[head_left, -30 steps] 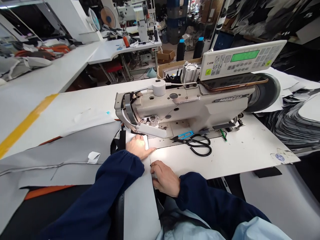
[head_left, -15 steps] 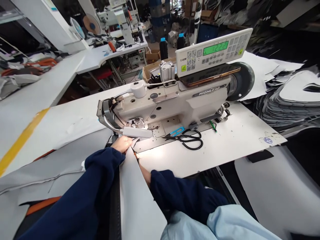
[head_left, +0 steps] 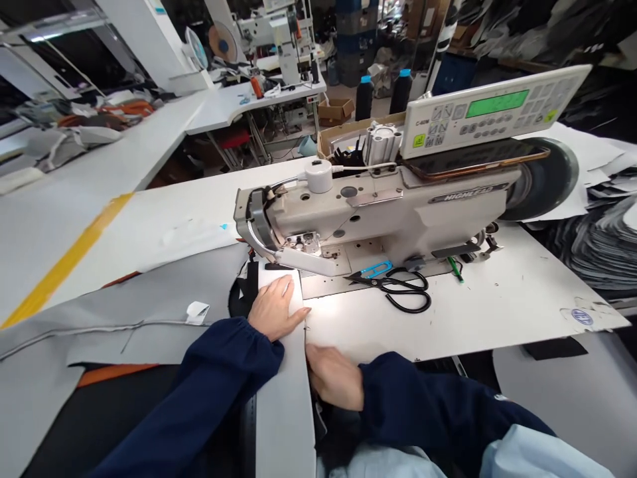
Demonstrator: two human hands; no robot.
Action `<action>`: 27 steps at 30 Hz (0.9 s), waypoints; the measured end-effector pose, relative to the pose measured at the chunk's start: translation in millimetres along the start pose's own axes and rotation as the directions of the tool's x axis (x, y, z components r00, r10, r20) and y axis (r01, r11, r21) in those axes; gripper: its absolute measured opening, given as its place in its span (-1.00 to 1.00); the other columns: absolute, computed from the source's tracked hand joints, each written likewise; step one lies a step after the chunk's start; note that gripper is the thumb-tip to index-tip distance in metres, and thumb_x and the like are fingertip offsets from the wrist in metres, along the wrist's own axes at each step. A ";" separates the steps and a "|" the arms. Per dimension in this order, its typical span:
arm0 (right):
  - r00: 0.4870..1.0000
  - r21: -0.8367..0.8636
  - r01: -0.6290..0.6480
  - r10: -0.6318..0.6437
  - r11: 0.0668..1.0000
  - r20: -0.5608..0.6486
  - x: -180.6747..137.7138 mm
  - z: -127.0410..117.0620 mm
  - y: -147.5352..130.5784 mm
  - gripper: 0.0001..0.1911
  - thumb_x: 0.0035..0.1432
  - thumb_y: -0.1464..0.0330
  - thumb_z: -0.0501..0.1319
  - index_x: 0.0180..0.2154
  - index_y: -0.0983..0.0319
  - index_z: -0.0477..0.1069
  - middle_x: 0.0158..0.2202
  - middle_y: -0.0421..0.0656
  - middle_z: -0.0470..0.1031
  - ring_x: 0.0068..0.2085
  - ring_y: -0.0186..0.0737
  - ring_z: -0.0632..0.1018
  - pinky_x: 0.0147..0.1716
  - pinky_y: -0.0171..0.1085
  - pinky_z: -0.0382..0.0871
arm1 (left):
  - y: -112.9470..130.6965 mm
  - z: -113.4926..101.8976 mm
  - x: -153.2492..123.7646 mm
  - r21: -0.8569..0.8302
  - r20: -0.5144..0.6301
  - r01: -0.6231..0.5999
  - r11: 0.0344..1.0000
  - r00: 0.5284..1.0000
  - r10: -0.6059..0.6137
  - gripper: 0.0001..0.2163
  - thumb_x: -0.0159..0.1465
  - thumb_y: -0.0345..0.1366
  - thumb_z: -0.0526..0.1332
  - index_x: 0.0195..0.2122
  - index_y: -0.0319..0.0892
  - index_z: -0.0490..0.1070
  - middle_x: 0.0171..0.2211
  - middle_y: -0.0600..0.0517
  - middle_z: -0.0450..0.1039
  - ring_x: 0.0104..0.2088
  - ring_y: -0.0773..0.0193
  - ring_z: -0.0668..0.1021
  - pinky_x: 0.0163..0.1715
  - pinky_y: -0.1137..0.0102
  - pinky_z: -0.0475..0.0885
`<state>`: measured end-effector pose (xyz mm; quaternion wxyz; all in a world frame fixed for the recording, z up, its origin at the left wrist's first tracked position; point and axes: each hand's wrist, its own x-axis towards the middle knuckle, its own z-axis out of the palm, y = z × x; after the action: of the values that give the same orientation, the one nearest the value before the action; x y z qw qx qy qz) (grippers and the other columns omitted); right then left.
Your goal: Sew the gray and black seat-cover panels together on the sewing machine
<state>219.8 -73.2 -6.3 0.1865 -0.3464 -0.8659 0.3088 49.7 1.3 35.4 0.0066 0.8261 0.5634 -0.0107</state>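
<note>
My left hand [head_left: 273, 309] lies flat on a long light-grey fabric panel [head_left: 284, 411], fingers stretched toward the sewing machine [head_left: 358, 212] and thumb out to the right. The panel's far end rests beside the needle area, and the rest hangs down toward my lap. At the panel's right edge, just below the table's front edge, my right hand [head_left: 337, 377] is curled and slightly blurred. Its fingers are closed at that edge, with the tips partly hidden. Black scissors [head_left: 405, 289] and a blue thread snipper [head_left: 377, 269] lie on the machine bed, right of my left hand.
Larger grey fabric pieces [head_left: 164, 285] with a piped seam spread over the left side. A control panel [head_left: 497, 109] with a green screen sits above the machine. Stacked cut pieces [head_left: 592, 245] stand at the right, and a green-handled tool [head_left: 454, 269] lies under the arm.
My left hand has gone from gripping the panel by the needle area to lying flat on it. My right hand has come out from behind the panel. The view has shifted left.
</note>
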 end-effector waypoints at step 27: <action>0.816 -0.418 0.526 -0.578 0.741 0.003 -14.9 -27.3 31.6 -0.65 0.21 0.27 0.13 -0.09 0.42 0.36 -0.05 0.03 0.41 0.07 -0.08 0.33 0.04 -0.15 0.24 | -6.6 14.4 -36.8 -0.031 -0.088 -0.111 0.993 0.990 0.108 -0.56 0.34 -0.20 -0.15 0.13 -0.31 0.24 0.20 -0.17 0.17 0.22 0.06 0.19 0.17 0.14 0.18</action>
<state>260.0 -54.8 -8.7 0.2493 -0.1235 -0.9599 0.0333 30.0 -30.8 21.9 -0.0025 0.8552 0.5170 0.0355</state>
